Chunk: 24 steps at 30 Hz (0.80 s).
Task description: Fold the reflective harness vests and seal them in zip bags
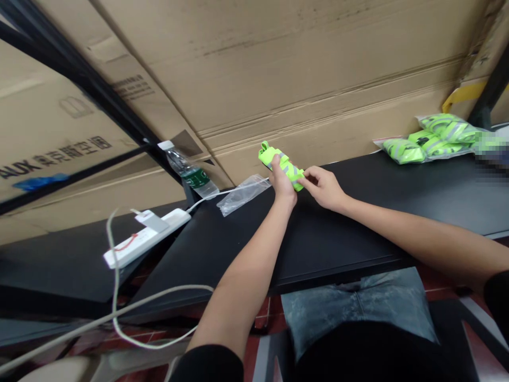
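Note:
A folded bundle of neon-yellow reflective strap (pixel 292 171) with grey stripes is held up above the black table. My left hand (pixel 283 180) wraps round its middle, thumb on top. At its lower right end, my right hand (pixel 323 187) pinches the edge between thumb and fingertips. Just left of my left hand, a clear plastic bag (pixel 243 195) lies flat on the table and looks flattened. To the right, several neon-yellow bundles in clear bags (pixel 445 139) are piled against the cardboard.
A water bottle (pixel 191 171) leans by the black metal frame at left. A white power strip (pixel 147 237) with a plugged-in adapter sits below it, and a pale cable (pixel 116 286) loops at lower left. Large cardboard sheets (pixel 302 63) stand behind the black table (pixel 358 233).

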Available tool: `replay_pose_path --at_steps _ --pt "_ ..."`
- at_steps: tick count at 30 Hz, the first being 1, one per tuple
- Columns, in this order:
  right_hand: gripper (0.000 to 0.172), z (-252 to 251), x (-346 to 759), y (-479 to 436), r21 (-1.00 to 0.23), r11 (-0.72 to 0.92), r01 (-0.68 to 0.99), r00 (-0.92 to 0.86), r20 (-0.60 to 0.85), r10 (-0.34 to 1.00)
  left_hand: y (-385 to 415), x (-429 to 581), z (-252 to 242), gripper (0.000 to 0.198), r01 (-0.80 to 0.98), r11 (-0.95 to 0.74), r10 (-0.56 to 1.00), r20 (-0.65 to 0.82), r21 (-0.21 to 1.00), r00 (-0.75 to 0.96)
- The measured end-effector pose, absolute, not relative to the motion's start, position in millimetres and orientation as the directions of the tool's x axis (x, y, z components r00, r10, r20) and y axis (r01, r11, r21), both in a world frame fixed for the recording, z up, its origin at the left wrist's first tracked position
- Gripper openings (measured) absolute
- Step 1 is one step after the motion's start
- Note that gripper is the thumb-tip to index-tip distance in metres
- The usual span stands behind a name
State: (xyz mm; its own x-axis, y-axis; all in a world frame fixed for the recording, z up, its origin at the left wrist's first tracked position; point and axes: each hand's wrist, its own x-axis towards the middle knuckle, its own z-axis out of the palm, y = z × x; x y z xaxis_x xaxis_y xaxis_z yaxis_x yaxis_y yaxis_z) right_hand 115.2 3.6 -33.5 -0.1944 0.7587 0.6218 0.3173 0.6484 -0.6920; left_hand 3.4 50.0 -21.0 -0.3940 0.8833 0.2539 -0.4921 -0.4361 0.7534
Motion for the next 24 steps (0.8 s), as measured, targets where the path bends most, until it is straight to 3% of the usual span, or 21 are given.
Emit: replay_pose_path --at_steps 5,9,14,24 --pt "0.017 -39.3 115.2 11.6 -0.671 0.609 0.423 -0.098 0.634 0.767 49.9 4.7 -20.2 0.045 -0.568 -0.411 0.907 0.259 0.713 -0.331" --pt "0.051 -46.5 108.1 17.5 -0.783 0.525 0.333 -0.102 0.524 0.846 46.5 6.0 -19.7 0.044 -0.589 -0.43 0.9 0.273 0.684 -0.341" --pt "0.046 -47.0 82.7 13.3 -0.881 0.365 0.3 0.017 0.388 0.921 42.0 16.3 -17.6 0.038 -0.565 -0.452 0.884 0.264 0.69 -0.385" --pt "0.054 -28.8 99.1 15.0 -0.874 0.194 0.445 0.242 0.326 0.914 34.5 38.0 -28.2 0.034 -0.423 -0.476 0.869 0.338 0.771 -0.362"
